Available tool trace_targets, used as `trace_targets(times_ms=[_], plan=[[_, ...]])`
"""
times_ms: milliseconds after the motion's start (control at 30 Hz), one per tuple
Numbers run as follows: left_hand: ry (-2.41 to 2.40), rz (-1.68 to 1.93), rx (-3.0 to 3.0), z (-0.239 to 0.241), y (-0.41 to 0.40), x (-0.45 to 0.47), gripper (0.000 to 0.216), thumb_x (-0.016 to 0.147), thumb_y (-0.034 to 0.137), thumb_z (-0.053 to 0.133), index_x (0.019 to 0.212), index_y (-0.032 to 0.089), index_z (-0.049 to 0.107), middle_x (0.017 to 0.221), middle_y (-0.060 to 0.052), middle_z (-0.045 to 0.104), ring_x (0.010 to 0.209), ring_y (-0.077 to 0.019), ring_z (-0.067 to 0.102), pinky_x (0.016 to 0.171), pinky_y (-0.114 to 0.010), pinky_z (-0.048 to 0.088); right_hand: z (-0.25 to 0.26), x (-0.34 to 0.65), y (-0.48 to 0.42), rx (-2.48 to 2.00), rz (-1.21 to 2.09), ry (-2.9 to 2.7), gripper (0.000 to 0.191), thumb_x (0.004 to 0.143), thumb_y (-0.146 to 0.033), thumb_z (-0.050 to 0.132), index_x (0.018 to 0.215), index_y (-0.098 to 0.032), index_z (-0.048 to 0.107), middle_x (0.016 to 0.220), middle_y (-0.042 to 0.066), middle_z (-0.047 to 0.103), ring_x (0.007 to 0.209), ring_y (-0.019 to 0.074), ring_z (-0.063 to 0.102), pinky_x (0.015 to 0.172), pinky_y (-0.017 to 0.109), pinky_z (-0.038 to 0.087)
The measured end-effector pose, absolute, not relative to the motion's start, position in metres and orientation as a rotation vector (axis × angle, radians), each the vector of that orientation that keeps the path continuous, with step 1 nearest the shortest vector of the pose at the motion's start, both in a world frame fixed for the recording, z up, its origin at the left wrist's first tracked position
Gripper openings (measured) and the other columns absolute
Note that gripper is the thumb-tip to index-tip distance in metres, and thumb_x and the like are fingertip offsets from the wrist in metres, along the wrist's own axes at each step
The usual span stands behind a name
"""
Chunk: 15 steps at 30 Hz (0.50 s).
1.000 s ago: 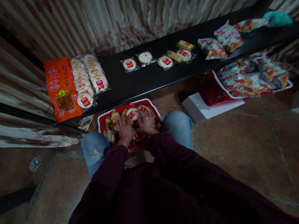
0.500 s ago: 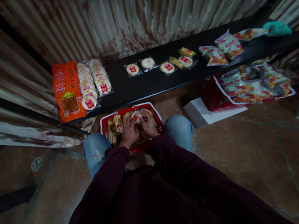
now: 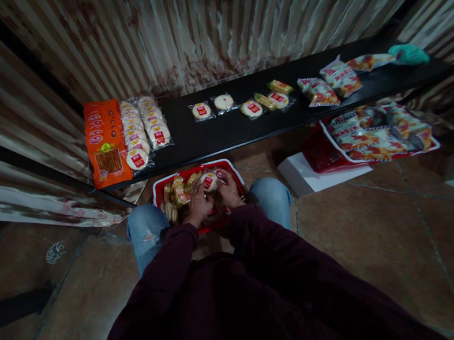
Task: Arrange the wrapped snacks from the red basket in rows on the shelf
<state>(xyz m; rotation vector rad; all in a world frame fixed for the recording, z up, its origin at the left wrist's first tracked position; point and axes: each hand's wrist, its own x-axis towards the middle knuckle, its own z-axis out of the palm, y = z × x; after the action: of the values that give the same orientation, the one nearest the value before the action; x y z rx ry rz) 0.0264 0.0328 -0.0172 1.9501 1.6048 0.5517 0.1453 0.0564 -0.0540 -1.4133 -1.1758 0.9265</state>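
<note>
I crouch over a red basket point(image 3: 159, 189) on the floor between my knees, filled with wrapped round cakes and other snacks. My left hand point(image 3: 199, 205) and my right hand point(image 3: 231, 191) are both in the basket, fingers curled around a stack of wrapped round cakes point(image 3: 210, 180) with red labels, held between them. Above the basket runs a low black shelf point(image 3: 220, 133). At the shelf's left end stand two rows of round cakes point(image 3: 141, 132) beside orange snack packets point(image 3: 105, 141).
Loose wrapped cakes point(image 3: 251, 108) and colourful snack bags point(image 3: 330, 84) lie along the shelf. Under its right part sits a second red basket of snack bags point(image 3: 378, 131) and a white box point(image 3: 319, 171). Corrugated metal walls close in behind and to the left. The floor is brown tile.
My hands have drawn together and closed round the cakes in the basket, lifting them a little. The camera has tilted slightly, shifting the shelf downward in view.
</note>
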Motion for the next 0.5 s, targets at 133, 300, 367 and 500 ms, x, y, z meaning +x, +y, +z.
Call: trace_targets(times_ms=[133, 300, 367, 500], plan=[[1.612, 0.631, 1.904, -0.012, 0.037, 0.025, 0.059, 0.075, 0.009, 0.049, 0.134, 0.016, 0.048, 0.142, -0.011, 0.048, 0.133, -0.0235, 0.042, 0.114, -0.041, 0.035, -0.059, 0.144, 0.059, -1.461, 1.039, -0.911, 0.042, 0.085, -0.027, 0.041, 0.126, -0.021, 0.048, 0.113, 0.01, 0.064, 0.09, 0.0169, 0.064, 0.081, 0.035, 0.054], [1.619, 0.744, 1.842, -0.011, 0.039, 0.027, 0.049, 0.075, 0.008, 0.049, 0.123, 0.014, 0.056, 0.135, -0.011, 0.055, 0.129, -0.0234, 0.046, 0.113, -0.04, 0.036, -0.053, 0.142, 0.06, -1.347, 1.108, -0.733, 0.04, 0.084, -0.032, 0.048, 0.122, -0.024, 0.049, 0.113, 0.007, 0.065, 0.088, 0.0162, 0.066, 0.078, 0.033, 0.055], [1.629, 0.814, 1.815, -0.011, 0.039, 0.028, 0.047, 0.074, 0.007, 0.049, 0.119, 0.015, 0.059, 0.132, -0.011, 0.057, 0.127, -0.0238, 0.048, 0.111, -0.041, 0.038, -0.046, 0.142, 0.06, -1.268, 1.116, -0.599, 0.039, 0.08, -0.033, 0.057, 0.117, -0.024, 0.052, 0.103, 0.004, 0.068, 0.082, 0.0148, 0.066, 0.075, 0.03, 0.055], [1.608, 0.951, 1.789, -0.007, 0.038, 0.03, 0.045, 0.074, 0.006, 0.049, 0.115, 0.02, 0.062, 0.127, -0.009, 0.059, 0.125, -0.0237, 0.049, 0.111, -0.042, 0.037, -0.028, 0.139, 0.059, -1.152, 1.181, -0.391, 0.035, 0.072, -0.032, 0.069, 0.104, -0.021, 0.06, 0.08, -0.001, 0.07, 0.066, 0.0127, 0.064, 0.066, 0.025, 0.055]])
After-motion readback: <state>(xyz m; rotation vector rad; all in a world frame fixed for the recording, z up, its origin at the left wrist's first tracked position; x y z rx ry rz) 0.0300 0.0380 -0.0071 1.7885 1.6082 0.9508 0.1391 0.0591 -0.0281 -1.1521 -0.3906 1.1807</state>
